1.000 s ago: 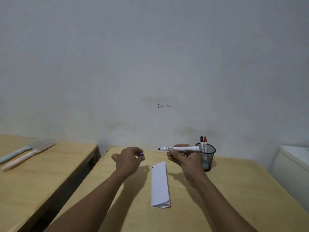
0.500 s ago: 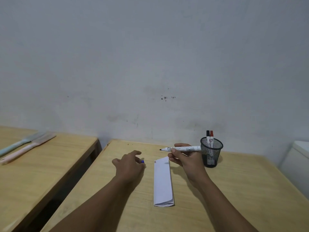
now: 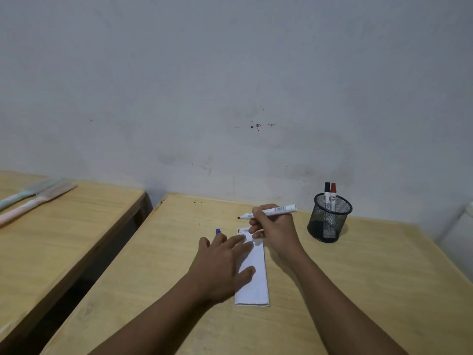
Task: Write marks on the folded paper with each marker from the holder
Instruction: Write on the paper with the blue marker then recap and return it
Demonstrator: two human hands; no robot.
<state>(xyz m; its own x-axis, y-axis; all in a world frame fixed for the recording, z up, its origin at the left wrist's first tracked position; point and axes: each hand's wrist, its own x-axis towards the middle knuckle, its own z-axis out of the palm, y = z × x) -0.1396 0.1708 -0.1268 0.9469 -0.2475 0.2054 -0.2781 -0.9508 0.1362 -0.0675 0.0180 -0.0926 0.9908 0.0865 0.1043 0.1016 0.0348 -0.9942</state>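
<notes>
White folded paper [image 3: 254, 275] under left hand [image 3: 220, 267], marker [image 3: 268, 212] in right hand [image 3: 275, 228]

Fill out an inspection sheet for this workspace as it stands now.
Surface: wooden table, bare apart from the items below.
Job's things: folded paper lying flat; uncapped marker in the right hand, tip off the paper; mesh holder with black-capped marker and red-capped marker; blue cap by the left hand's fingertips.
Clutter: two long pastel tools on the neighbouring table.
Grippers: left hand flat, pressing the paper.
Cables: nothing seen.
Surroundings: stained wall; white object, right edge.
</notes>
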